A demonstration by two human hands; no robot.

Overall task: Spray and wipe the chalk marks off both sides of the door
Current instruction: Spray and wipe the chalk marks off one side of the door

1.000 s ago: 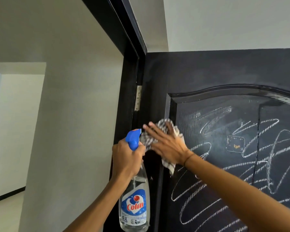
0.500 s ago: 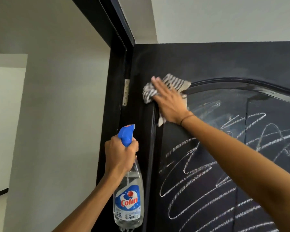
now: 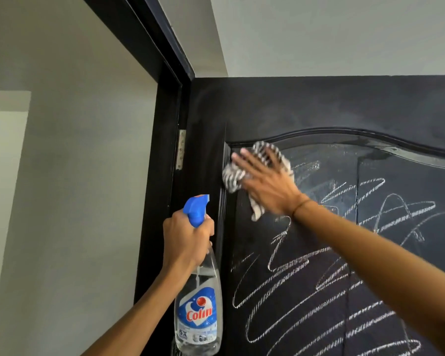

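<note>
Nearest, at lower left: left hand (image 3: 188,242) wrapped tight round the neck of a clear spray bottle (image 3: 198,312), blue trigger head up, bottle upright just beside the door's hinge edge. Farther up and right: right hand (image 3: 267,183), fingers spread flat, pressing a striped cloth (image 3: 235,177) against the black door (image 3: 306,106) at the panel's upper left corner. White chalk marks (image 3: 306,273) scrawled across the panel, below and right of the cloth. Metal hinge (image 3: 181,150) left of the cloth, on the black frame (image 3: 159,176).

We have a single view, from a camera on the person's head, tilted up and forward at the upper part of a black door (image 3: 319,106) seen close. The door frame (image 3: 165,150) runs up the middle, with the ceiling (image 3: 332,29) above it.
</note>
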